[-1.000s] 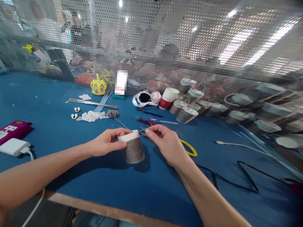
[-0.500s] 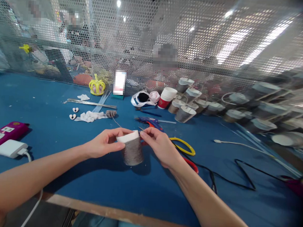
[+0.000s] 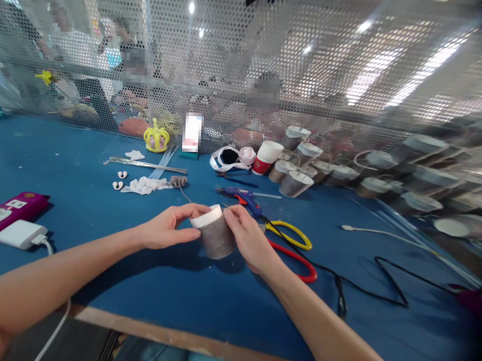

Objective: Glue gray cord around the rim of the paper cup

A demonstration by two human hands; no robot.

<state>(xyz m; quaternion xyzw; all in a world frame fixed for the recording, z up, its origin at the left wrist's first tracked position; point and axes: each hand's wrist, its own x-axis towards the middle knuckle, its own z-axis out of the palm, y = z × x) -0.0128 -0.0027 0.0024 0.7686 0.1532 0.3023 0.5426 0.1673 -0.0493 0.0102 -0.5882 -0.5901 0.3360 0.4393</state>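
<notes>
A paper cup [image 3: 218, 240] wrapped in grey yarn, its white rim bare, is held tilted above the blue table. My left hand [image 3: 168, 229] is closed on the left of the rim, fingers inside and thumb outside. The fingertips of my right hand [image 3: 250, 237] press together at the right side of the rim; whether they also pinch yarn cannot be made out. A strand runs from the cup back to a small ball of grey yarn [image 3: 178, 181]. Scissors [image 3: 312, 274] with red and yellow handles lie beside my right hand, near a blue glue gun [image 3: 248, 197].
Several wrapped cups [image 3: 296, 183] stand at the back right, beside stacked paper cups [image 3: 268, 156]. A phone [image 3: 192, 134] leans by the mesh screen. White flower pieces [image 3: 148, 185] and wires [image 3: 146, 165] lie left. A purple power strip [image 3: 27, 200] and black cable [image 3: 364, 287] edge the work area.
The cup has shifted slightly right and turned a little. My right fingers have come closer against its rim, and more of the scissors' red handle shows. The left hand keeps its hold.
</notes>
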